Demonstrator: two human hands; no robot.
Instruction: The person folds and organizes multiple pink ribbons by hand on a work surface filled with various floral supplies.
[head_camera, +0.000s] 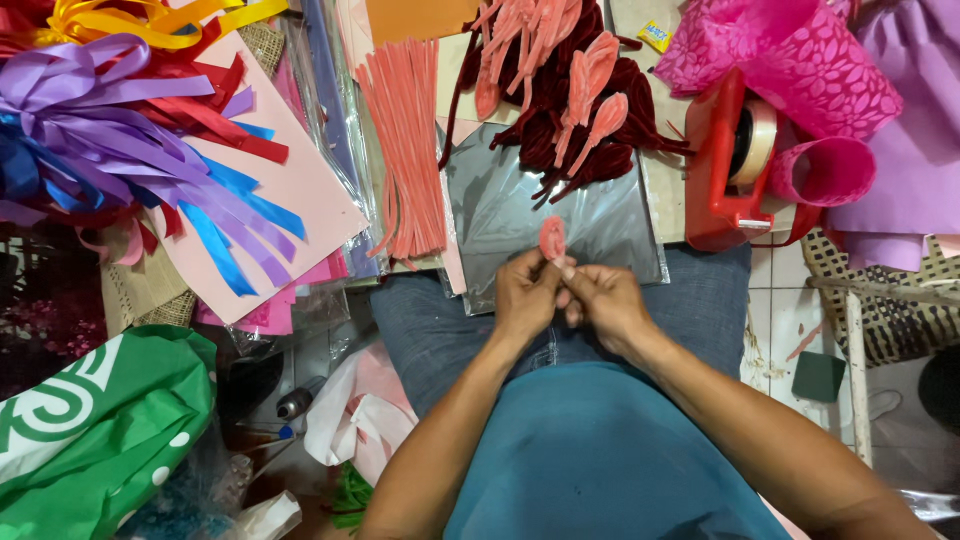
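Observation:
My left hand (524, 292) and my right hand (603, 298) meet over my lap, both pinching a small pink fuzzy loop (551, 238) shaped like a petal. The fingertips of both hands grip its lower end, and the loop stands upright above them. Just beyond it lies a sheet of clear plastic (500, 215). Further off, several finished pink petal loops (590, 90) rest on a heap of dark red fuzzy stems (560, 140). A bundle of straight pink fuzzy stems (408, 150) lies to the left of the plastic sheet.
A red tape dispenser (725, 170) stands at the right, beside rolled pink paper (800, 60). Purple, blue, red and yellow ribbons (110, 130) lie on pink card at the left. A green plastic bag (95, 430) sits at the lower left, with white tiled floor (780, 310) at the right.

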